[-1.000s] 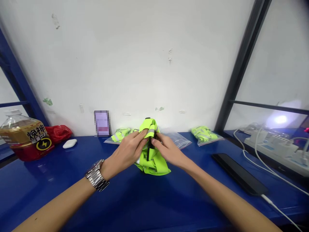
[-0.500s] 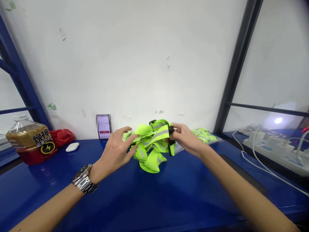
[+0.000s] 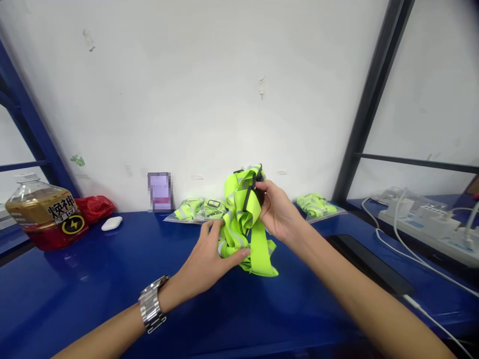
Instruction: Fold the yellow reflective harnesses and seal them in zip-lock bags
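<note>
A bunched neon yellow-green reflective safety vest (image 3: 234, 202), made of straps with silver stripes, hangs just above the blue table between my hands. My right hand (image 3: 280, 212) is closed on its upper right part, beside the black buckle pieces (image 3: 247, 198); the fingertips are partly hidden behind the straps. Lower down, my left hand (image 3: 204, 262) grips the straps from the left side, its thumb across the front. A loose strap end (image 3: 262, 257) dangles below. The left wrist bears a metal watch (image 3: 151, 305).
Bagged reflective vests lie behind, at the left (image 3: 190, 209) and right (image 3: 316, 205). A phone (image 3: 160, 192) leans on the wall. A drink bottle (image 3: 45, 212), red plastic bag (image 3: 95, 208) and white case (image 3: 112, 223) stand left. A dark phone (image 3: 368, 264) and power strip (image 3: 422, 224) are right.
My left hand has moved right and down and closed on the lower straps. My right hand has lifted the buckle end slightly, turning the bunch more upright. The bagged vests at the left are now uncovered.
</note>
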`<action>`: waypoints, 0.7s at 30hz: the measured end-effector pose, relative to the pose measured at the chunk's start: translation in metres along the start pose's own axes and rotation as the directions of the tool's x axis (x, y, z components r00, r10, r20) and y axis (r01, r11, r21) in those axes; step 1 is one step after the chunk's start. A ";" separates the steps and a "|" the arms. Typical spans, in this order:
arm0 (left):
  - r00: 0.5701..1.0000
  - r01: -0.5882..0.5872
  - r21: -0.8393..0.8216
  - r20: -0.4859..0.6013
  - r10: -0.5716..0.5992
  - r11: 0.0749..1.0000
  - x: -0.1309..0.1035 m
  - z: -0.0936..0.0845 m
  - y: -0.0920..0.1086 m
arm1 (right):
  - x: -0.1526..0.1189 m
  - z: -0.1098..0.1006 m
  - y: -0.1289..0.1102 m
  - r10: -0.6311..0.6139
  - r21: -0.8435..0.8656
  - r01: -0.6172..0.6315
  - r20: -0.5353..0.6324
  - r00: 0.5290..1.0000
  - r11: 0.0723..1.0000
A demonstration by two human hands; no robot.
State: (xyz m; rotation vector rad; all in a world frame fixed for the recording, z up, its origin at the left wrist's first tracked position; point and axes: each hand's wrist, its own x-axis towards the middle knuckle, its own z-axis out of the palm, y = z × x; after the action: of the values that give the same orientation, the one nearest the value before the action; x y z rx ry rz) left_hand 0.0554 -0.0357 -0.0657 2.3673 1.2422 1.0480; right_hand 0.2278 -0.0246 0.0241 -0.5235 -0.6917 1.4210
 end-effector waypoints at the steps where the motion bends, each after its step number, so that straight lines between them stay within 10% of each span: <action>1: 0.998 0.056 -0.062 0.038 -0.054 0.996 0.003 0.003 -0.002 | -0.003 0.003 -0.002 0.016 0.017 -0.016 0.010 1.000 1.000; 9: 0.982 0.042 0.111 -0.187 -0.021 0.993 0.020 -0.033 -0.041 | -0.012 -0.026 -0.048 0.010 -0.228 -0.002 0.033 0.999 0.974; 14: 0.987 0.157 -0.118 -0.014 -0.160 0.981 0.023 -0.063 -0.030 | -0.005 -0.047 -0.061 0.027 -0.319 -0.030 -0.013 1.000 0.947; 21: 0.892 0.401 -0.754 0.191 -0.410 0.520 0.026 -0.076 -0.029 | 0.022 -0.087 -0.058 0.151 -0.393 -0.172 -0.086 0.985 0.903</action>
State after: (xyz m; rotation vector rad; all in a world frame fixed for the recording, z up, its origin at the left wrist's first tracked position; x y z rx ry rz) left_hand -0.0064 -0.0049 -0.0153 1.3065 0.9663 1.1198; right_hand 0.3310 -0.0014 0.0062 -0.9555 -0.9191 1.4172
